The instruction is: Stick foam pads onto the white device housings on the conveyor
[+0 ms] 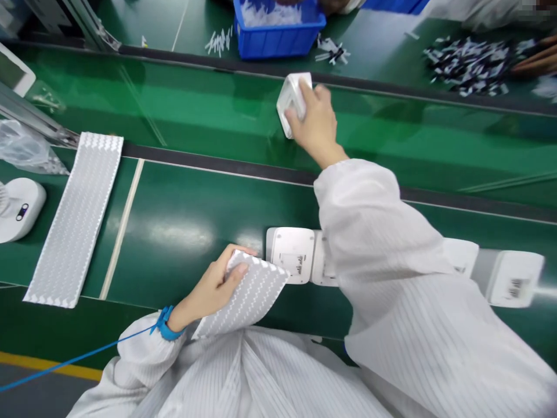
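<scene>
My left hand (217, 287) pinches the edge of a bent grey sheet with white wavy rows (259, 296), which looks like a sticker sheet, close to my body. Over the green conveyor belt (195, 110), my right hand (319, 125) grips a rounded white plastic device (288, 101), tilted, near the far rail. Beside the left hand's sheet lies a white device (292, 247) with a printed label face up. Others stand in a row to its right, partly hidden by my right sleeve, ending with a white device (516, 284) at the right.
A similar long patterned sheet (78, 215) lies at left, beside a white camera-like unit (21, 209) and a plastic bag (26, 145). Across the belt are a blue bin (278, 40), a pile of small black-and-white parts (472, 64) and other people's hands. A blue cord (87, 355) runs from my left wristband.
</scene>
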Demonstrator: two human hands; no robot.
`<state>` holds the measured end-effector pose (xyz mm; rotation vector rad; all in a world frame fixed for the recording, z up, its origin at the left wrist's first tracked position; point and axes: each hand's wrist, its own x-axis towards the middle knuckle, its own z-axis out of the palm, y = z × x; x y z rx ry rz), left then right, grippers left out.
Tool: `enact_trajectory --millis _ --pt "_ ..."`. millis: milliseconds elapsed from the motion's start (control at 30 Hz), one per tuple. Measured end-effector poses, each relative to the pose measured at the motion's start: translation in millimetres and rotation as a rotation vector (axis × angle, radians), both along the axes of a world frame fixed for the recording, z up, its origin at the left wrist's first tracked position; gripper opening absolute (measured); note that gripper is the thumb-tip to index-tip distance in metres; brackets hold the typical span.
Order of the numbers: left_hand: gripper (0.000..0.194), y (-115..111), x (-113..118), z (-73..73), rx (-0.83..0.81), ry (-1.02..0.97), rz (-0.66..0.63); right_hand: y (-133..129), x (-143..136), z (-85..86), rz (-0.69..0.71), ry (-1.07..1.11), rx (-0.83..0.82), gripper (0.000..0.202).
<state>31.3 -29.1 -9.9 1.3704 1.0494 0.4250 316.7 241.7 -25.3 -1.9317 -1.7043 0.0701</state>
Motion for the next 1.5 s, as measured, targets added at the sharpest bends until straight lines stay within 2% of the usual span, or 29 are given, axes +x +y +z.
enact_trajectory --millis 33,67,100,133,200,233,267,300,367,467,700,767,867,933,1200,1433,1500 --pt "0.028 -2 2 -1.2 -0.001 0.005 -0.004 -22 -3 8.9 0.078 0.020 0.048 0.057" --pt "0.027 -3 4 -2.4 0.000 0.011 -0.007 -51 -7 19.3 0.178 0.046 0.079 0.060" --pt "0.026 -5 5 -3.4 0.004 0.020 -0.013 -84 -14 30.2 0.296 0.131 0.084 0.039" --pt "0.026 -6 7 -4.1 0.011 0.028 -0.022 -121 -21 40.6 0.412 0.236 0.022 0.021" --pt "0.026 -8 11 -4.7 0.041 0.040 -0.036 -193 -35 55.7 0.659 0.439 -0.211 0.007" --pt "0.025 -8 13 -4.6 0.060 0.045 -0.044 -224 -39 59.1 0.692 0.502 -0.277 0.004" --pt "0.025 -9 15 -4.3 0.075 0.052 -0.057 -250 -42 59.5 0.672 0.513 -0.257 0.004" --pt "0.024 -9 17 -3.8 0.088 0.061 -0.075 -271 -43 57.3 0.643 0.525 -0.235 0.006" --pt "0.023 -11 23 -2.6 0.099 0.084 -0.124 -295 -40 48.6 0.588 0.537 -0.190 0.009" --pt "0.020 -15 31 -1.5 0.099 0.131 -0.204 -308 -29 35.8 0.605 0.549 -0.209 0.010" --pt "0.016 -30 44 -7.1 0.038 0.203 -0.349 -328 -12 19.5 0.652 0.487 -0.263 0.013" --pt "0.015 -32 46 -8.1 -0.004 0.213 -0.345 -332 -13 14.0 0.554 0.531 -0.241 0.009" --pt "0.015 -32 47 -8.5 -0.042 0.242 -0.349 -335 -17 6.3 0.326 0.609 -0.272 0.004" --pt "0.014 -32 48 -9.1 -0.054 0.266 -0.365 -336 -22 2.0 0.278 0.604 -0.295 0.004" --pt "0.012 -34 47 -12.4 -0.033 0.309 -0.383 -344 -41 -5.3 0.297 0.472 -0.203 0.010" --pt "0.019 -36 46 -15.0 -0.006 0.302 -0.391 -346 -44 -6.2 0.362 0.197 -0.114 0.010" --pt "0.020 -36 47 -15.1 -0.007 0.298 -0.394 -345 -43 -6.0 0.348 0.198 -0.102 0.009"
